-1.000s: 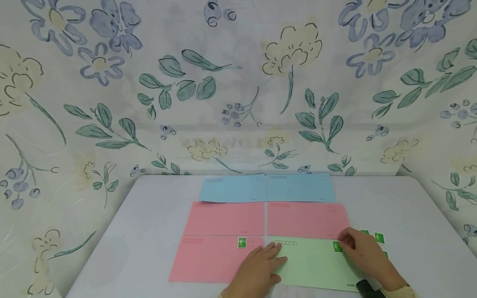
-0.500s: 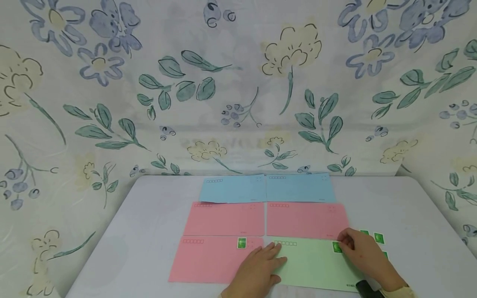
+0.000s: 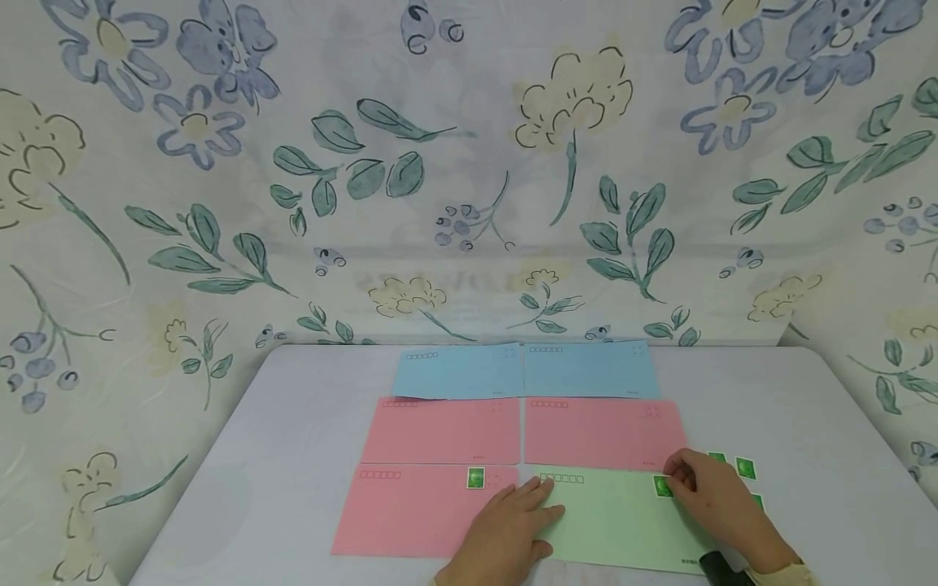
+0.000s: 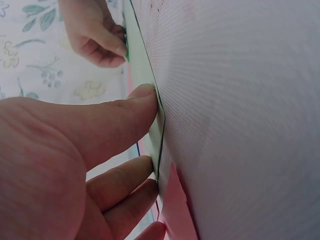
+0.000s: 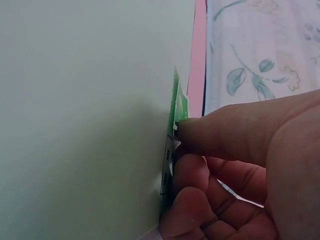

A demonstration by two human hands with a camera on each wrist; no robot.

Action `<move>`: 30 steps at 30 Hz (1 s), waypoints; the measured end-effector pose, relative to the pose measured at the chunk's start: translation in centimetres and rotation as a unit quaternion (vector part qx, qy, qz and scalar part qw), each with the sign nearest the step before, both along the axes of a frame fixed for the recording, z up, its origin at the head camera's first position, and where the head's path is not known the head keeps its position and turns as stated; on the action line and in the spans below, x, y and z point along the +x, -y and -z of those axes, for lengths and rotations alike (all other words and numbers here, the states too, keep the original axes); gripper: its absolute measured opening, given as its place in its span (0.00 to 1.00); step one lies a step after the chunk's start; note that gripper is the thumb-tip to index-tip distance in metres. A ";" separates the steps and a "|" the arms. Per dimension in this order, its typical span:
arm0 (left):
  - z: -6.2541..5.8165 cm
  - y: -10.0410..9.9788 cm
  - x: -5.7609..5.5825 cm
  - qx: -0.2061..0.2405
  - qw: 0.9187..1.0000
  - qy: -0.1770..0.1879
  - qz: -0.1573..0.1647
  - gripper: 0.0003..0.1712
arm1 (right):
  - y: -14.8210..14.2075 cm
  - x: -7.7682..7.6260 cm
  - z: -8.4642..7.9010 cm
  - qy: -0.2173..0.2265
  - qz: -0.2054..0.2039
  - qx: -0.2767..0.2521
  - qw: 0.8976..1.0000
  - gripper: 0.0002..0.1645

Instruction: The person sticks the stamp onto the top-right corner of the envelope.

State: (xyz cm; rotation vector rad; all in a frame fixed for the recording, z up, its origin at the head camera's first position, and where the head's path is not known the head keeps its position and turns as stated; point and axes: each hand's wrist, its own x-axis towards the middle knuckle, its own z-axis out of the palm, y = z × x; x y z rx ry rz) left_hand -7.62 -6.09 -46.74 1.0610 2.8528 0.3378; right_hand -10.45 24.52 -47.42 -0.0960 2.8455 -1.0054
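Two bare hands work the nearest row of a six-envelope grid: the left hand (image 3: pixel 508 521) lies flat with straight fingers on the left end of a pale green envelope (image 3: pixel 611 517), pinning it to the white table (image 3: pixel 278 456), while the right hand (image 3: pixel 714 498) pinches a green stamp (image 3: pixel 663 486) between thumb and curled fingers at the envelope's upper right corner. The right wrist view shows the stamp (image 5: pixel 178 102) standing partly off the paper, one edge down and the rest lifted.

Judged from this, the step goes best if the holding hand keeps the paper from sliding, the stamp's edges are squared to the corner, and it is smoothed flat from the seated edge outward. The envelope's long axis runs left to right across the table, address boxes at the upper left; the stamp stands upright, its longer side pointing away from the person.

Beside it lies a pink envelope (image 3: pixel 410 509) carrying a stamp (image 3: pixel 475 478) already. Loose green stamps (image 3: pixel 745 467) sit just right of the working hand. Beyond come two bare pink envelopes (image 3: pixel 440 430), then two blue envelopes (image 3: pixel 458 370), and a floral cloth backdrop (image 3: pixel 469 163).
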 end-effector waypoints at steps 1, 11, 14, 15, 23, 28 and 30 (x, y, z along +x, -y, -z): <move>0.0 0.0 0.0 0.000 1.000 0.000 0.000 0.28 | 0.0 0.0 0.0 0.001 0.000 0.000 1.000 0.03; 0.0 0.0 0.0 0.001 1.000 0.005 -0.001 0.28 | -0.1 -0.1 0.5 0.003 0.003 -0.001 1.000 0.03; 0.0 0.0 0.0 0.002 1.000 0.008 -0.002 0.28 | 0.0 -0.1 0.5 0.004 0.004 0.000 1.000 0.02; -0.1 0.0 0.0 0.002 1.000 0.009 -0.003 0.28 | 0.0 -0.1 0.5 0.003 0.003 0.000 1.000 0.02; -0.1 0.0 0.1 -0.001 1.000 0.013 -0.006 0.29 | -0.1 -0.1 0.4 -0.004 -0.002 0.000 1.000 0.02; -0.2 -0.1 0.1 0.000 1.000 0.013 -0.008 0.28 | 0.0 0.0 0.2 -0.004 0.004 0.007 1.000 0.02; -0.2 -0.1 0.1 0.000 1.000 0.010 -0.007 0.28 | 0.0 0.0 0.2 -0.004 0.006 0.011 1.000 0.02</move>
